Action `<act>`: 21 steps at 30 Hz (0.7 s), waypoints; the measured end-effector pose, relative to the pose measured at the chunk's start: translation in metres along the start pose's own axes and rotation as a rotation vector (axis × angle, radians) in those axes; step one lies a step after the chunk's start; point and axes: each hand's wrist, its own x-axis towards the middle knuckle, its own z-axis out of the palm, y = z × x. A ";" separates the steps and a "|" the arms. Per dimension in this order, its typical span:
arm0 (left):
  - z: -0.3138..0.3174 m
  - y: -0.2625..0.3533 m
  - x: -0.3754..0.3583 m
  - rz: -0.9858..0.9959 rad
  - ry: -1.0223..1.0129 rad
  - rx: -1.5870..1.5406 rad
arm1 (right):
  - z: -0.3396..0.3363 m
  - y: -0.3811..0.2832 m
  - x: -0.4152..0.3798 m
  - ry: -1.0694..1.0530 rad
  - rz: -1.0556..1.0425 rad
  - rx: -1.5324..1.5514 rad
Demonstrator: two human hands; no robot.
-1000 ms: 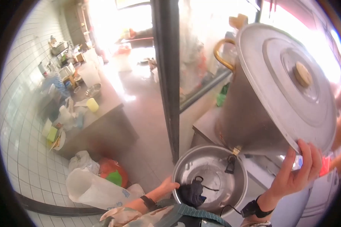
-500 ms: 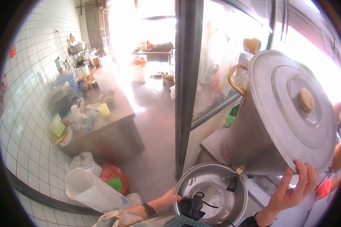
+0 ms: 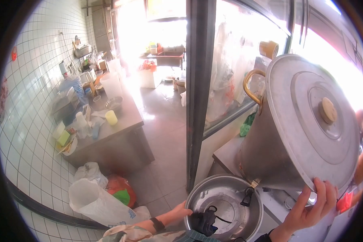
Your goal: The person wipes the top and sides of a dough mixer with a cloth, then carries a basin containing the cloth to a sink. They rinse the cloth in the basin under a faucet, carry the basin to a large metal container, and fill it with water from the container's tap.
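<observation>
Metal basin (image 3: 201, 192) clasped at rim by left hand (image 3: 182, 211); lid (image 3: 296, 109) edge touched by fingers of right hand (image 3: 308, 215), whether pinched cannot be told. Stockpot (image 3: 264, 155) covered by lid, set on surface (image 3: 225, 155); basin held near pot's tap (image 3: 254, 184).
</observation>
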 end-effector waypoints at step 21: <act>0.002 0.000 0.003 -0.042 0.059 0.035 | -0.005 0.000 -0.006 -0.008 -0.001 -0.028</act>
